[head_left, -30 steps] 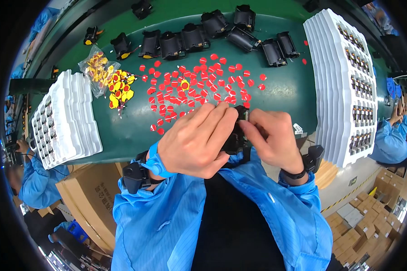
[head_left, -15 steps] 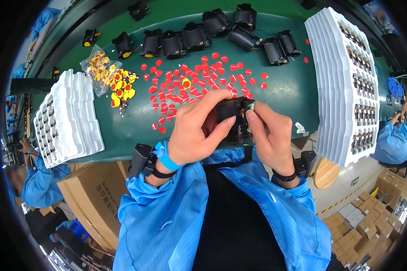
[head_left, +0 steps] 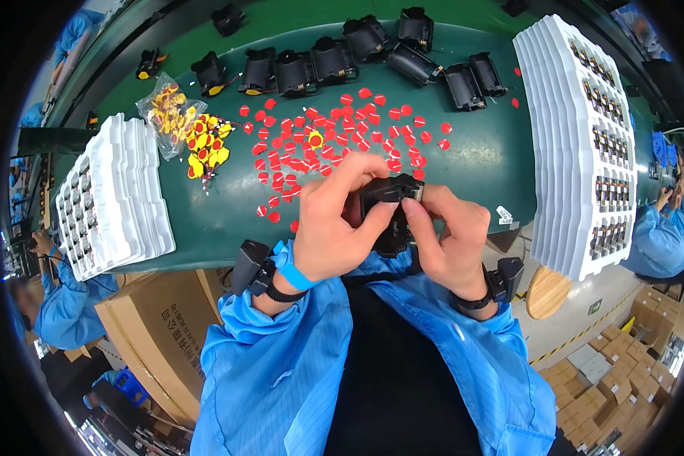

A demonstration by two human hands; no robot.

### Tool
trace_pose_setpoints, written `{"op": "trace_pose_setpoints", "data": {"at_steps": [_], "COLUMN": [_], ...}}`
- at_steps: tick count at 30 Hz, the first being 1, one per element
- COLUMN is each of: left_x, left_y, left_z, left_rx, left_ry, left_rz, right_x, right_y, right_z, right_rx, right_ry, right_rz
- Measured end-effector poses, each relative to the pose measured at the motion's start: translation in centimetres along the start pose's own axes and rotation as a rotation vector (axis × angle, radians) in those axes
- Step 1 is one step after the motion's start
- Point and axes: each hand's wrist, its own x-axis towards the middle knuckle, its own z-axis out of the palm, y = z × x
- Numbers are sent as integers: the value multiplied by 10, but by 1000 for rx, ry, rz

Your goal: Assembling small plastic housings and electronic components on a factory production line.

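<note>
Slightly nearer to the body, the black case [head_left: 394, 237] has been brought since half a second ago, and the two thumbs have been drawn closer together over its upper end. It is held between both hands in front of the chest, seen against the near edge of the green table [head_left: 479, 159], and its lower end is left uncovered. By the left hand [head_left: 330, 220] it is gripped, with the thumb laid on the near face and the fingers curled around the far side. By the right hand [head_left: 452, 232] its right edge is pinched, with the thumb tip set just beside the left one; whether a small part is trapped under that thumb cannot be told. A blue band [head_left: 292, 267] is worn on the left wrist.

Beyond the hands, round red stickers [head_left: 347, 99] are scattered across the middle of the table, with one yellow piece [head_left: 315, 139] set among them. To their left, yellow parts [head_left: 219, 156] are heaped beside a clear plastic bag [head_left: 167, 110] in which more are held. Along the far side, other black cases [head_left: 292, 74] are spread in a loose row. White trays are stacked at both ends, a left stack [head_left: 133, 197] and a taller right stack [head_left: 551, 152], with small parts seated in rows. Below the left stack, a cardboard box [head_left: 156, 334] is placed.
</note>
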Motion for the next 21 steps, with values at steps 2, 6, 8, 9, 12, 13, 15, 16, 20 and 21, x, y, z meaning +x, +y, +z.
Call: {"op": "trace_pose_setpoints", "data": {"at_steps": [2, 6, 8, 9, 12, 13, 15, 16, 20, 21], "left_x": [-2, 0, 0, 0, 1, 1, 1, 1, -3, -3], "left_y": [1, -7, -6, -5, -5, -5, -2, 0, 2, 2], "left_z": [-3, 2, 3, 3, 2, 2, 2, 1, -3, -2], "left_rx": [1, -58, -67, -51, -37, -39, -39, -37, -40, -38], "left_ry": [-56, 5, 64, 48, 25, 14, 16, 17, -65, -69], "left_rz": [-26, 4, 42, -2, -34, -22, 1, 26, -72, -90], "right_x": [2, 3, 2, 1, -3, -3, -4, -5, -7, -7], "right_y": [1, 3, 13, 13, 11, 8, 4, 3, 2, 1], "right_z": [-1, 5, 6, 5, 3, 2, 0, -2, -1, -1], "right_rx": [9, 4, 14, 15, 130, 122, 112, 120, 69, 68], "right_ry": [9, 40, -3, -5, -87, -82, -77, -87, -68, -69], "right_rz": [-6, 1, -53, -55, 31, 5, -19, 20, -4, -4]}}
